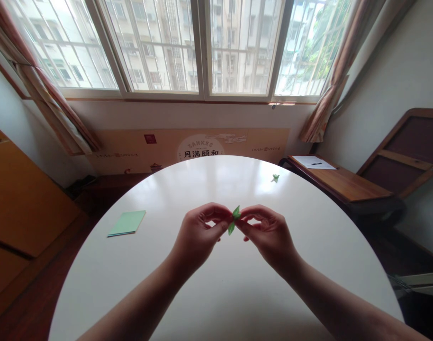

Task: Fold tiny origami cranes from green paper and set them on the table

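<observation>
- The left hand (202,229) pinched the left side of a green folded piece (236,212) between thumb and forefinger.
- The right hand (271,228) pinched the right side of the same piece in the same manner; its remaining fingers were curled.
- The green folded piece was located between the two sets of fingertips, over the white round table (95,284). One pointed end was directed away from the person and the other toward the person. The fingertips covered part of its middle.
- Whether the hands contacted the tabletop could not be determined.
- A small green figure (275,178) rested on the far right part of the table, well apart from both hands. Its detail was too small to read.
- A stack of green paper (127,223) lay flat on the left part of the table, well apart from the left hand.
- Beyond the table's right edge, a wooden side table (355,182) supported a white sheet (305,162) with a dark pen (316,164) lying on it.
- A barred window (205,52) occupied the far wall, with a curtain at each side; a tan panel (131,142) bearing printed lettering was positioned below it.
</observation>
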Tool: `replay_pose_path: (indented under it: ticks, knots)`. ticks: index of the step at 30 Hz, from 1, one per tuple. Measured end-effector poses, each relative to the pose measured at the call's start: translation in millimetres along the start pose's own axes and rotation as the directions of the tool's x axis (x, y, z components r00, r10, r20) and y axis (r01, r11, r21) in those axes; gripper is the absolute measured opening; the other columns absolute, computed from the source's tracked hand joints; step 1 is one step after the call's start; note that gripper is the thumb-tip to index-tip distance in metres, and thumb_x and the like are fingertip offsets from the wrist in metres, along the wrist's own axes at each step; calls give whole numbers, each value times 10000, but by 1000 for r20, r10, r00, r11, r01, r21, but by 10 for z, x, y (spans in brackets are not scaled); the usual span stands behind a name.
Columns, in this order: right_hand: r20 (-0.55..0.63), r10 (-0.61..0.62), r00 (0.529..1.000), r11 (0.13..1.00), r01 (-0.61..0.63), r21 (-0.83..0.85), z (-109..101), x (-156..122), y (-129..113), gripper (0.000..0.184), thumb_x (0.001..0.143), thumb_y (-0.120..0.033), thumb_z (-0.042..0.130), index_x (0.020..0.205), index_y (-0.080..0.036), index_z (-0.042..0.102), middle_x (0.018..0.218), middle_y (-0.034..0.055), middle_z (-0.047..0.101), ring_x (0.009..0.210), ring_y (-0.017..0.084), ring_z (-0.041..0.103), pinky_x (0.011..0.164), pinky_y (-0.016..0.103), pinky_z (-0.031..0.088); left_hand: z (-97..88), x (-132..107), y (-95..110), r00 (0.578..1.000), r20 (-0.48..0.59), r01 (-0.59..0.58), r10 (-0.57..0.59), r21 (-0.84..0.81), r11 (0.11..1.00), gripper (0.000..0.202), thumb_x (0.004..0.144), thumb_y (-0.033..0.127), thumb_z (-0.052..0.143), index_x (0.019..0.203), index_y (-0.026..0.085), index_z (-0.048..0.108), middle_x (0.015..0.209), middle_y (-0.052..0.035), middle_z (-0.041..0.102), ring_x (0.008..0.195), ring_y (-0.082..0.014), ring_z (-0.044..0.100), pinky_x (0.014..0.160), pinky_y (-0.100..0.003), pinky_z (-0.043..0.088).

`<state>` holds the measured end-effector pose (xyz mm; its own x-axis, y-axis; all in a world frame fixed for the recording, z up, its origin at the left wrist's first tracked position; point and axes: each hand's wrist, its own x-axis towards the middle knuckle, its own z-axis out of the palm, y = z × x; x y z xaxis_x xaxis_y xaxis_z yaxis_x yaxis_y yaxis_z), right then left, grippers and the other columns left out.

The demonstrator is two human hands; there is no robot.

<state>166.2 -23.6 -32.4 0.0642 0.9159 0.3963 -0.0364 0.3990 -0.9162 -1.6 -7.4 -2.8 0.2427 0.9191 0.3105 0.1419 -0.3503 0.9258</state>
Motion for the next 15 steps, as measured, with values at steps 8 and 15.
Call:
replay_pose_path:
  ticks: [8,15]
  knots:
    - [7,-1,1000,1000,1,13,-8,2,-23,136,727,-291,840,824,-224,772,812,43,737,680,190,652,443,262,560,2,-5,-13,1000,13,1,-1,-13,1000,128,807,260,726,875,159,764,767,-58,759,688,-187,692,487,-224,535]
    - [9,-17,1000,1000,17,22,-11,1,10,134,721,-287,851,817,-224,782,827,47,734,673,185,654,452,263,559,23,-32,-33,993,-35,-112,116,84,990,61,808,186,708,833,176,763,744,-32,737,657,-156,666,534,-219,540]
